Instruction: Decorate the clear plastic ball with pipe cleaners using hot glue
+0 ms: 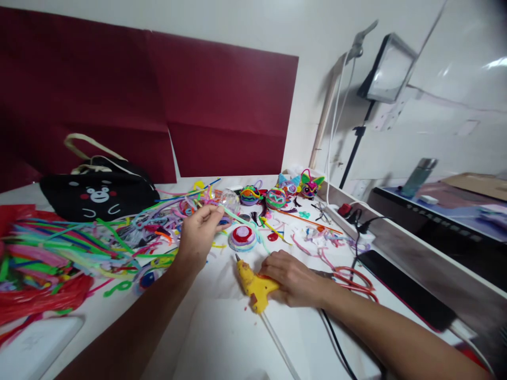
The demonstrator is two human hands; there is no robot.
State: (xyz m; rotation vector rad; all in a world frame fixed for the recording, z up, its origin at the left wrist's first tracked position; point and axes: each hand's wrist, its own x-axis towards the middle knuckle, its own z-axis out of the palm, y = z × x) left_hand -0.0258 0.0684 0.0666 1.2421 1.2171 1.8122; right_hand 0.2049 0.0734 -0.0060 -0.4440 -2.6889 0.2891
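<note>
My left hand [201,232] is closed in a pinch on one end of a mint-green pipe cleaner [259,232]. The strip curves right and down toward my right hand [291,277], whose fingers wrap round the handle of a yellow glue gun [250,282]. Its nozzle points up and away, and a clear glue stick [279,343] sticks out of the back. Just beyond the nozzle sits a round dome [242,238] coiled in red, lilac and pale blue pipe cleaner. A clear plastic ball [229,200] stands behind my left fingertips.
Loose pipe cleaners [63,243] pile up on the left, before a black drawstring bag [99,192]. Decorated balls [276,198] line the back. Orange-handled scissors [356,279], a black phone [406,287] and a power strip [348,224] lie right. A black cord [336,338] trails near my right forearm.
</note>
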